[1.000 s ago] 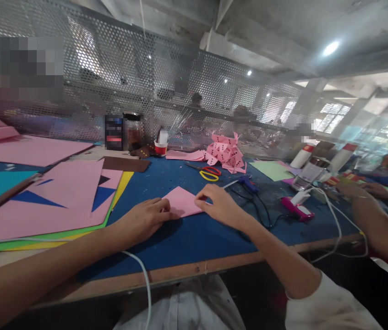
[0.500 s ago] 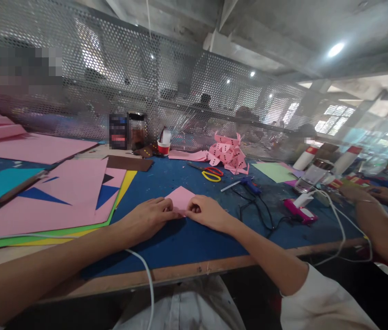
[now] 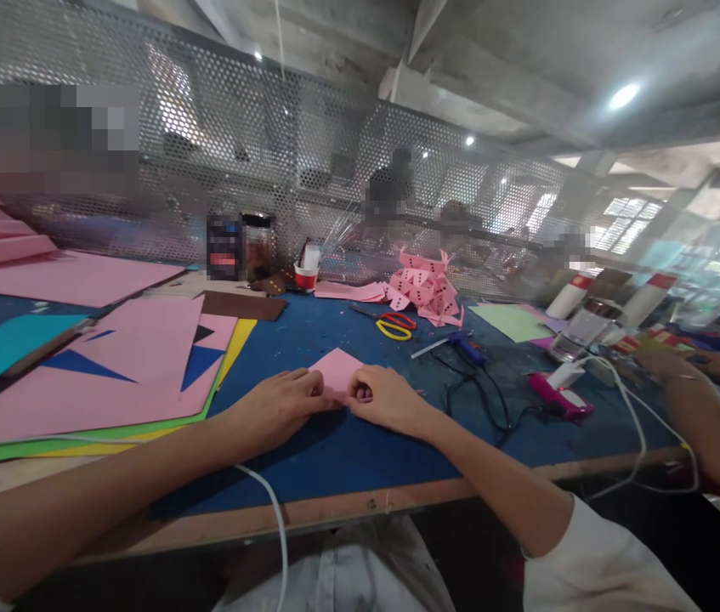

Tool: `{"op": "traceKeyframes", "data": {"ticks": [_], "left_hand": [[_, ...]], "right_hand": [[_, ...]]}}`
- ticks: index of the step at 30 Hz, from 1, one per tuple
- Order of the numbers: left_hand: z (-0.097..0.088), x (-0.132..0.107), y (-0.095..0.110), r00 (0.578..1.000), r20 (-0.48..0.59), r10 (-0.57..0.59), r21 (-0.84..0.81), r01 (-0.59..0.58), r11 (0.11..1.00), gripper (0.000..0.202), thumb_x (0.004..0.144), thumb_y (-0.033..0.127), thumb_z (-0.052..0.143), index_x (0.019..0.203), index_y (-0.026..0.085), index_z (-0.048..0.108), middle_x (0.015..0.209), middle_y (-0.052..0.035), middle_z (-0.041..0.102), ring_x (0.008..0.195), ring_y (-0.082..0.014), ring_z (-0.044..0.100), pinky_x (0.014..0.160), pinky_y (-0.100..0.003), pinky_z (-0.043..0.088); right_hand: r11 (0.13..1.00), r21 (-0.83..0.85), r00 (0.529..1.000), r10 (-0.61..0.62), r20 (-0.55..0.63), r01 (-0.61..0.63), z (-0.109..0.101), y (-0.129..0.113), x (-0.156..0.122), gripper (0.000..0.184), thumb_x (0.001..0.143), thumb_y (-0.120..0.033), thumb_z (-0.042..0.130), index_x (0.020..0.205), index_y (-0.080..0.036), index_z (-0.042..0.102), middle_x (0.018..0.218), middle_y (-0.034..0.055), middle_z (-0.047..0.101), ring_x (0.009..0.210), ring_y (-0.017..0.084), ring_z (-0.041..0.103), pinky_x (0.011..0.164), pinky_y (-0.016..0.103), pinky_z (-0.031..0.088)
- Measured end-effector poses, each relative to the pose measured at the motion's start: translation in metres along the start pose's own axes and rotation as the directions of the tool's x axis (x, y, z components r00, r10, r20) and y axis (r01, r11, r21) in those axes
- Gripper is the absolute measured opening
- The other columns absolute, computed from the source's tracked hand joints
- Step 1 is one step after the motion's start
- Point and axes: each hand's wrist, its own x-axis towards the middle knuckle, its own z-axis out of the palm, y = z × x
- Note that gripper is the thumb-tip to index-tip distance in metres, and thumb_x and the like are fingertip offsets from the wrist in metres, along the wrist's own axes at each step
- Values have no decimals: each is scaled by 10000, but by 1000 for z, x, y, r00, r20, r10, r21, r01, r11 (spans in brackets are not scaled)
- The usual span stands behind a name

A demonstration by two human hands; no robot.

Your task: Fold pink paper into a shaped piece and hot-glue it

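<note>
A small piece of pink paper (image 3: 337,371) lies on the blue table mat (image 3: 360,463), its pointed corner facing away from me. My left hand (image 3: 283,404) grips its near edge on the left, fingers curled and pressed together. Close beside it, my right hand (image 3: 386,398) pinches the same near edge on the right. Both hands cover the paper's sides. Beyond the paper rest scissors (image 3: 394,325) with red and yellow handles. A blue glue gun (image 3: 465,346) lies to the right of them.
Large pink sheets (image 3: 136,340) over green and yellow ones spread at left. A pile of dotted pink paper strips (image 3: 427,289) stands at the back. A pink power strip (image 3: 560,397) with cables and another person's arm (image 3: 704,416) are at right. A white cable (image 3: 276,510) hangs over the front edge.
The hands stay on the near edge of the pink paper, with the right fingers slightly shifted. The whole view has moved a little.
</note>
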Motion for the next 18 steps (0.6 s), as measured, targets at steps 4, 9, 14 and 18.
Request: {"op": "traceKeyframes", "data": {"ticks": [4,9,14,18], "left_hand": [[2,0,0,1000,10,-6,-15,7,1000,425,964,96,486,1276,350,621,990,-37,570,880,-185,574,800,-308,470],[3,0,0,1000,26,-6,19,5,1000,480,946,76,499,1319,365,587,994,-38,572,875,-200,568,788,-321,465],[1,1,0,999,47,-2,28,0,1000,478,940,70,506,1310,359,597,994,-43,571,875,-202,568,779,-323,460],[0,1,0,999,46,-2,22,1,1000,466,942,72,506,1298,354,610,997,-42,572,872,-202,568,785,-329,465]], "right_hand": [[1000,-5,1000,3,-5,-3,0,-1,-1,37,798,-166,696,802,-195,674,824,-2,693,756,136,597,675,244,395],[1000,3,1000,-2,-10,2,0,0,-1,26,804,-171,680,798,-195,672,826,-1,692,756,134,598,673,243,393],[1000,7,1000,-2,-11,2,0,0,-1,19,798,-188,685,792,-195,669,821,-4,692,755,134,596,668,243,386],[1000,21,1000,-6,-13,6,-1,2,-2,19,794,-190,682,790,-194,665,814,-7,686,745,129,591,663,239,383]]}}
